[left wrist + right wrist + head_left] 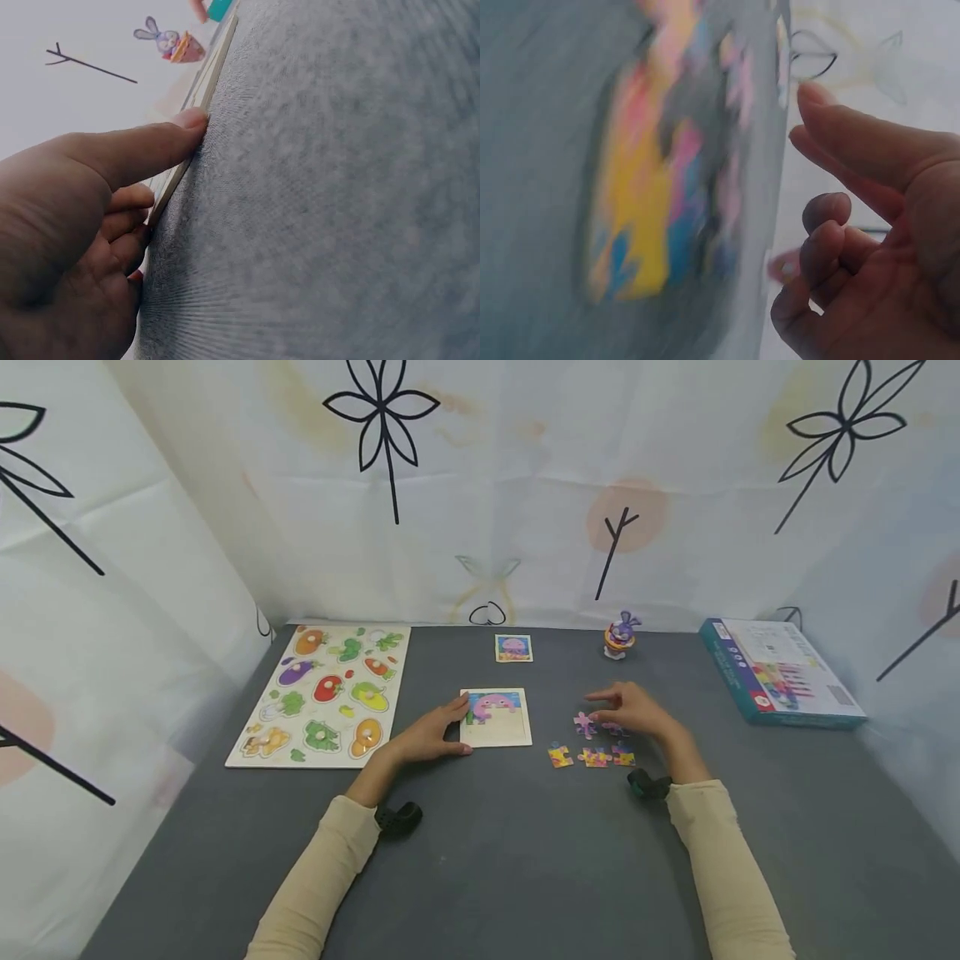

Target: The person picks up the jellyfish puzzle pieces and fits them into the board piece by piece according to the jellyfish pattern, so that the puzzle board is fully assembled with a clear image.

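Note:
A small square wooden puzzle tray (498, 735) lies mid-table, with pink and blue pieces fitted across its top part. My left hand (431, 735) holds the tray at its left side, thumb at the near corner and fingers at the far one. In the left wrist view the thumb (154, 146) presses on the tray's edge. Over the loose pieces at the right, my right hand (633, 708) hovers with its fingers apart and nothing between them. Beneath it lies a pink puzzle piece (584, 724); nearer me sit yellow and pink pieces (596, 758), blurred in the right wrist view.
Behind the tray lies a small picture card (513, 648). A purple rabbit figurine (619, 637) stands at the back. On the left is a large vegetable puzzle board (345, 739), reaching close to my left wrist. A teal-sided box (802, 672) lies at the far right.

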`<move>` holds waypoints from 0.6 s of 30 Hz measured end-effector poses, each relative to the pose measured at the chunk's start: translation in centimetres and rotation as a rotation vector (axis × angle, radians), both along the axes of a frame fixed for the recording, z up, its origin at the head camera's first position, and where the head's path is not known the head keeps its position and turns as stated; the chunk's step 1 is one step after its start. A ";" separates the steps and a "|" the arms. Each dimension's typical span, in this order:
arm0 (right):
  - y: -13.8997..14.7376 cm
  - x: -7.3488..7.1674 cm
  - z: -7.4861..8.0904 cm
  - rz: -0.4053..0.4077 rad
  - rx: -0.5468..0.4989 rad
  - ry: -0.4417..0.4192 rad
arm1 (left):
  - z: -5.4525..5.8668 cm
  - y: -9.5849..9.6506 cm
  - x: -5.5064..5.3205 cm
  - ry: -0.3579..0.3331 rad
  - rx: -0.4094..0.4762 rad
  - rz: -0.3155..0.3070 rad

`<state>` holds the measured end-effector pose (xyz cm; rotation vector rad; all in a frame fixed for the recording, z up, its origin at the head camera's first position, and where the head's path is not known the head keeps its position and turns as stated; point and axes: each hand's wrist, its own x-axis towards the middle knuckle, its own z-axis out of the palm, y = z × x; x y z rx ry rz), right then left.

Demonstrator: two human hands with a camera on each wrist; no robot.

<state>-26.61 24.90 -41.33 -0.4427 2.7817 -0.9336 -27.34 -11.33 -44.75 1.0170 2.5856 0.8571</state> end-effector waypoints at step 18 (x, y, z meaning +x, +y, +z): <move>0.7 -0.1 -1.1 0.057 0.073 0.037 | -0.3 0.0 -0.1 -0.027 0.001 0.004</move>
